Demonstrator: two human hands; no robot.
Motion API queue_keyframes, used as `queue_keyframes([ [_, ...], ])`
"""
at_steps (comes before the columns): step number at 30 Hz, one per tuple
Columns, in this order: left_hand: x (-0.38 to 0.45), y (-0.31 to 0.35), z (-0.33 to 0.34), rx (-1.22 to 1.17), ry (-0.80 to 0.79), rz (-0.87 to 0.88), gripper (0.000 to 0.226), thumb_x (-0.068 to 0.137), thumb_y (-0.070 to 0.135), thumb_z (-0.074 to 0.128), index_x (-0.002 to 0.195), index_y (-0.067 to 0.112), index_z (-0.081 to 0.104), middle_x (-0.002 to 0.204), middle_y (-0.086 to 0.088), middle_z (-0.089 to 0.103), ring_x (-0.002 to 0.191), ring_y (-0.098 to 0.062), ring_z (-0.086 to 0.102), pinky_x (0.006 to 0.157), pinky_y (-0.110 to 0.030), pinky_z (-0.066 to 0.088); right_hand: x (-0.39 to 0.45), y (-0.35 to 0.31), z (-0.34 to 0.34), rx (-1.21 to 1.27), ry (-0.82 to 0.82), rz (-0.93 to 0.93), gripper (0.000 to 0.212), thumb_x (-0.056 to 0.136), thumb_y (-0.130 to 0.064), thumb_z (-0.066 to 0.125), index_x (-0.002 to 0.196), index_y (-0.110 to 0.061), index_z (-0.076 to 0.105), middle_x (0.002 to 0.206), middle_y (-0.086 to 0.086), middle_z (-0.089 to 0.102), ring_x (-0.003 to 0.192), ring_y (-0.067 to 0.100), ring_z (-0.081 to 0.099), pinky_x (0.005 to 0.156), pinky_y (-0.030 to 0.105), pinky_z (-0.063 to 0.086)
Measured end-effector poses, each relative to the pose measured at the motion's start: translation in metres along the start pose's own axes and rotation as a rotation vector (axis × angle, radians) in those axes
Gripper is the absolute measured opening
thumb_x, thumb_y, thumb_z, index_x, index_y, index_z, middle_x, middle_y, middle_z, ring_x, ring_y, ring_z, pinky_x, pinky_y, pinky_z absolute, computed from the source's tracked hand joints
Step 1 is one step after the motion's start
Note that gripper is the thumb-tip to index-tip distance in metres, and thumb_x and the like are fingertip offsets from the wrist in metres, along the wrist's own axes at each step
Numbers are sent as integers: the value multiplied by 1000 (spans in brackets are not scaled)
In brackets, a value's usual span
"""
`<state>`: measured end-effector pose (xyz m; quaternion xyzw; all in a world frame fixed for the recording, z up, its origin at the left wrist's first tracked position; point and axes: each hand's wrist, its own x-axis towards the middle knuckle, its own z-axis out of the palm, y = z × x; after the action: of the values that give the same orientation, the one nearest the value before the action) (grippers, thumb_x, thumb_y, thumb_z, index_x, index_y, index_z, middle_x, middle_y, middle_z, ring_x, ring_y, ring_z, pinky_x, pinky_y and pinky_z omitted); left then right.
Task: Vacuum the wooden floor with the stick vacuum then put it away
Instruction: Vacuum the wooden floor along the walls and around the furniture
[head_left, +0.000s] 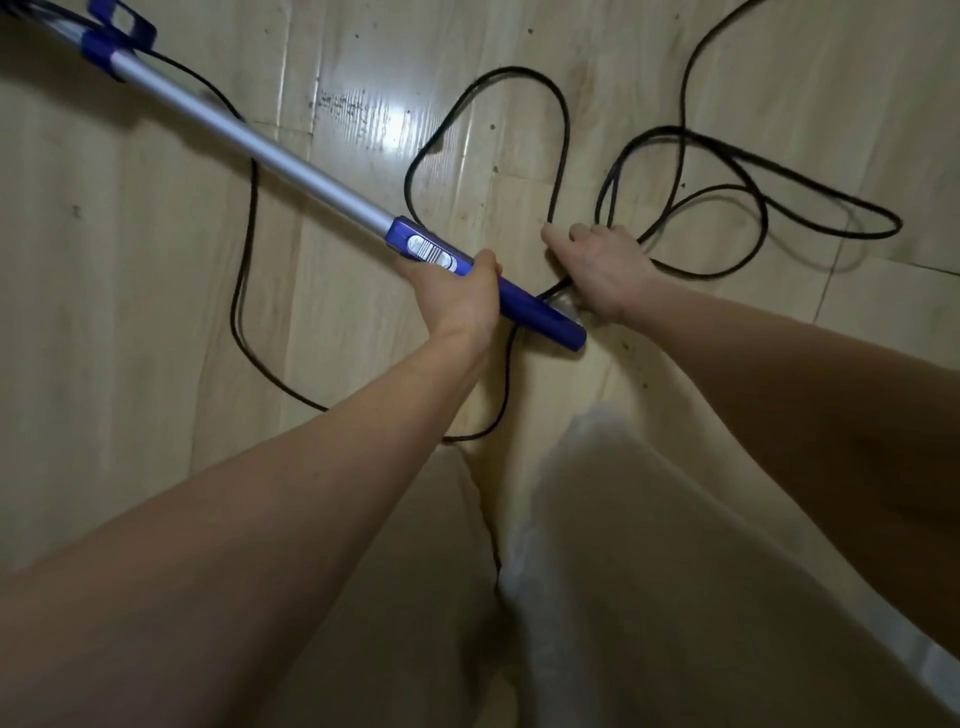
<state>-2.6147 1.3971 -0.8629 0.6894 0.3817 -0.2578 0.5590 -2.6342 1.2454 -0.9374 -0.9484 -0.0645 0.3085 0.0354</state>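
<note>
Pale wooden floor (156, 270) fills the view, glossy planks with a bright glare patch toward the top edge and small dark specks scattered about. Across it runs the stick vacuum (311, 171) — a silver tube with a blue plastic handle bearing a grey slider switch — slanting from the top-left corner down to the middle. Its far end is cut off at that corner; only a blue collar and clip show there, so the cleaning head cannot be seen. The left hand (460, 296) is clenched round the blue handle just behind the switch. The right hand (602, 270), beside the handle's end, has its fingers curled around the thin black power cord (563, 124) — exactly how many strands it grasps is hard to make out. That cord sprawls in loose loops over the upper right of the floor, with another run trailing down the left side and passing under the forearm. Light trousers (623, 571), blurred, take up the bottom edge.
</note>
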Motion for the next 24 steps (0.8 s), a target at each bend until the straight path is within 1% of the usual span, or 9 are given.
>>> queue_keyframes([
  [3, -16, 3, -4, 20, -6, 9, 49, 87, 7, 60, 124, 17, 30, 99, -10, 63, 84, -20, 66, 76, -22, 50, -17, 3, -14, 155, 17, 6, 55, 90, -2, 53, 136, -17, 26, 95, 10, 46, 74, 29, 52, 64, 42, 45],
  [6, -58, 24, -10, 73, -16, 8, 39, 88, 8, 61, 108, 20, 29, 87, -2, 59, 72, -10, 60, 67, -16, 45, -51, 10, -39, 182, -36, -17, 44, 92, -1, 45, 132, -18, 36, 102, 11, 54, 85, 33, 57, 69, 41, 47],
  [8, -92, 39, -15, 86, -30, 6, 41, 87, 9, 62, 111, 18, 31, 84, 0, 59, 70, -9, 59, 72, -19, 45, -84, 16, -62, 169, -74, -8, 37, 90, 1, 44, 124, -15, 46, 105, 13, 60, 93, 33, 58, 75, 42, 50],
  [10, -128, 53, -21, 76, -50, -13, 46, 85, 9, 63, 117, 14, 32, 97, -11, 67, 82, -18, 66, 75, -23, 49, -126, 21, -88, 216, -87, 43, 35, 89, 2, 43, 120, -13, 52, 107, 14, 62, 99, 34, 58, 76, 40, 48],
  [14, -207, 80, -32, 143, -78, -33, 45, 86, 10, 63, 122, 5, 37, 98, -12, 69, 75, -14, 64, 62, -18, 52, -222, 23, -140, 311, -77, 194, 27, 90, 0, 42, 111, -11, 54, 103, 14, 64, 92, 34, 59, 70, 38, 45],
  [15, -226, 84, -34, 163, -87, -35, 41, 86, 10, 63, 120, 4, 41, 95, -11, 69, 74, -14, 64, 65, -20, 54, -246, 22, -152, 323, -78, 226, 24, 90, 0, 41, 109, -11, 53, 100, 13, 63, 88, 33, 57, 68, 38, 44],
  [18, -279, 96, -41, 200, -124, -82, 21, 86, 12, 64, 101, 4, 52, 76, -1, 68, 75, -17, 63, 91, -35, 54, -315, 15, -184, 380, -69, 328, 22, 90, 1, 41, 105, -10, 52, 97, 12, 62, 81, 29, 52, 67, 37, 38],
  [21, -324, 97, -47, 192, -141, -126, 34, 84, 14, 67, 111, 2, 52, 75, 0, 68, 81, -18, 66, 93, -37, 54, -379, 6, -197, 457, -24, 430, 25, 90, 2, 42, 106, -11, 56, 101, 11, 64, 92, 31, 57, 73, 34, 34],
  [24, -360, 84, -56, 178, -179, -132, 51, 83, 12, 67, 126, 0, 42, 81, -3, 63, 74, -14, 64, 87, -35, 56, -437, -8, -188, 558, 4, 524, 27, 90, 1, 44, 109, -14, 58, 106, 9, 64, 97, 30, 59, 79, 37, 45],
])
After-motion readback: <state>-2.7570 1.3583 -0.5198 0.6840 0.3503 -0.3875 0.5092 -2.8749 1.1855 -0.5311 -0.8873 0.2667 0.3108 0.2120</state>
